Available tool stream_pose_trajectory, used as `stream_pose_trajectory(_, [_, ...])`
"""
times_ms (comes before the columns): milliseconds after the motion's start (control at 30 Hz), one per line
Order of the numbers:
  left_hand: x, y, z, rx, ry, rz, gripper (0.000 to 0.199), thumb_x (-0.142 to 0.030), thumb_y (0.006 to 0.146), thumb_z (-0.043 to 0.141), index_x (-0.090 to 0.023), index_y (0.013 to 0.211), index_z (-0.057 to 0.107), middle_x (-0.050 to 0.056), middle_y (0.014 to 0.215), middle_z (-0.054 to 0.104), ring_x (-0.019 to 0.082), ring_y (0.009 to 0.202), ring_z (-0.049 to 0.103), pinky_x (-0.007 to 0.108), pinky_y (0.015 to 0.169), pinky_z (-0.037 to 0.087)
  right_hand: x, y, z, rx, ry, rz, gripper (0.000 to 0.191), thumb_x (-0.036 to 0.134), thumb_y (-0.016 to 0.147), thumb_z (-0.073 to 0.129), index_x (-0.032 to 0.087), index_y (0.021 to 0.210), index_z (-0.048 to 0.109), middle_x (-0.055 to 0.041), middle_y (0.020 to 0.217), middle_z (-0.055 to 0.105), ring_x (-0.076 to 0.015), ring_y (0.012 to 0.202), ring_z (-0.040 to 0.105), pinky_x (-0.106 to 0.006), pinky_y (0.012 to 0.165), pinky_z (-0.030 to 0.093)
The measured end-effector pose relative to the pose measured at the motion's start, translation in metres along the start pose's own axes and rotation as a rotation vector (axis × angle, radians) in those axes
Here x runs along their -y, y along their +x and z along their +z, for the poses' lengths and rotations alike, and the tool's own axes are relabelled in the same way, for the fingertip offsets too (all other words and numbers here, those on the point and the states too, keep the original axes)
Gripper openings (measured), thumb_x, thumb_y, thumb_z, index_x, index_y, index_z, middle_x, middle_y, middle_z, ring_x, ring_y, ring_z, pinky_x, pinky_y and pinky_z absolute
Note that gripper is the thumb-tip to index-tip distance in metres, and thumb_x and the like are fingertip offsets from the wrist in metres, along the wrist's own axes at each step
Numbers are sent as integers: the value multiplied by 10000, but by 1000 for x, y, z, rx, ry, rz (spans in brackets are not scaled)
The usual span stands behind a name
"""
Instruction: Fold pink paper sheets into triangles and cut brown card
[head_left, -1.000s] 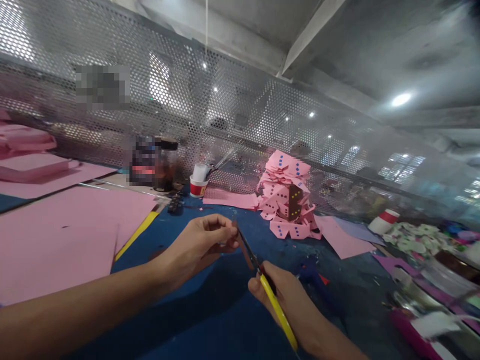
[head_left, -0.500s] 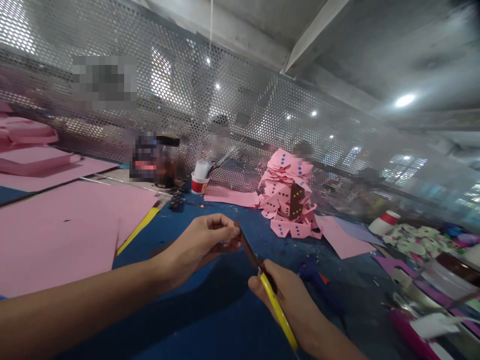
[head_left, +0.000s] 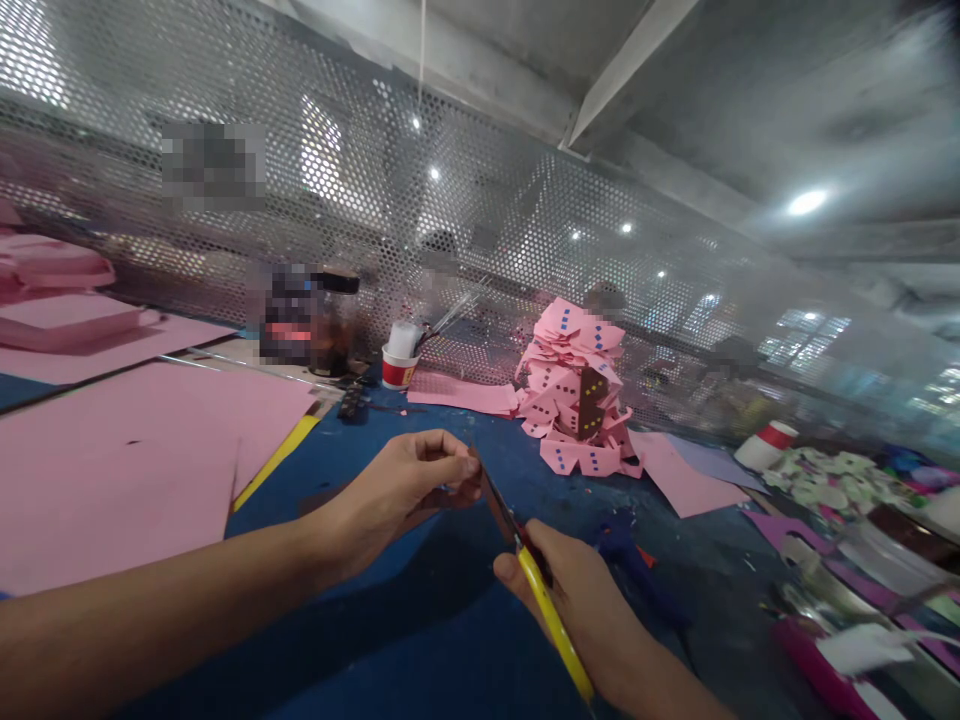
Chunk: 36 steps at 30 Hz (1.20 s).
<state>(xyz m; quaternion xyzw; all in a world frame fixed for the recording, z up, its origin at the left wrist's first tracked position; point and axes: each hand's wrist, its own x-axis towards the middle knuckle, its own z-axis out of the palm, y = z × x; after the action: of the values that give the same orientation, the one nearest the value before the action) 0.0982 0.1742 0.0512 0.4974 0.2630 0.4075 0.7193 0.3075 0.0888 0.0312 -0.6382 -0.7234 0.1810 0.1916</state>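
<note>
My right hand (head_left: pixel 589 605) is wrapped round a pair of scissors (head_left: pixel 551 620) with yellow handles, their blades pointing up and away toward my left fingertips. My left hand (head_left: pixel 424 475) is closed in a pinch at the blade tips. A thin brown piece (head_left: pixel 498 512), perhaps paper, runs along the blades from the left fingertips; its full outline is hidden. Beyond my hands stands a pile of folded pink paper pieces (head_left: pixel 559 395) with rows of small dark squares, and one brown piece (head_left: pixel 592 402) with yellow squares among them.
Pink sheets (head_left: pixel 142 460) cover the left of the blue table (head_left: pixel 360 640). A red-and-white paper cup (head_left: pixel 399 370) holds tools at the back. At right are a blue glue gun (head_left: pixel 626 555), pale green cut-outs (head_left: pixel 832 483) and clutter. A perforated metal screen (head_left: pixel 495 215) stands behind.
Very little differs. The right hand and scissors have shifted slightly left; the left hand keeps its pinch.
</note>
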Motion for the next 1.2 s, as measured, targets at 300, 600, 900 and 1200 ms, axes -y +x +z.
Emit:
stream_pose_trajectory(300, [-2, -1, 2, -18, 6, -15, 247, -331, 774, 795, -162, 782, 615, 14, 816, 682, 128, 762, 638, 280, 797, 499, 0, 0, 1, 4, 2, -3, 474, 657, 918, 477, 205, 776, 481, -4, 734, 600, -122, 613, 456, -260, 549, 268])
stream_pose_trajectory(600, [-1, -1, 1, -9, 8, -9, 257, -354, 764, 795, -164, 793, 625, 21, 829, 684, 132, 761, 630, 284, 790, 491, -1, 0, 1, -7, -8, -20, 472, 650, 925, 471, 202, 776, 488, -10, 729, 604, -123, 607, 459, -263, 546, 262])
stream_pose_trajectory(900, [-1, -2, 0, -9, 15, -12, 246, -347, 779, 788, -168, 800, 621, 12, 831, 678, 130, 773, 632, 283, 808, 491, -2, 0, 2, -23, -35, -29, 493, 667, 921, 463, 201, 760, 481, -10, 711, 601, -122, 595, 458, -263, 541, 253])
stream_pose_trajectory(1200, [0, -1, 0, -2, 3, -13, 244, -339, 785, 785, -164, 789, 614, 14, 837, 682, 124, 771, 630, 277, 807, 497, 1, 1, 1, -23, -38, -29, 468, 635, 921, 483, 200, 747, 478, -6, 691, 588, -116, 579, 439, -260, 540, 263])
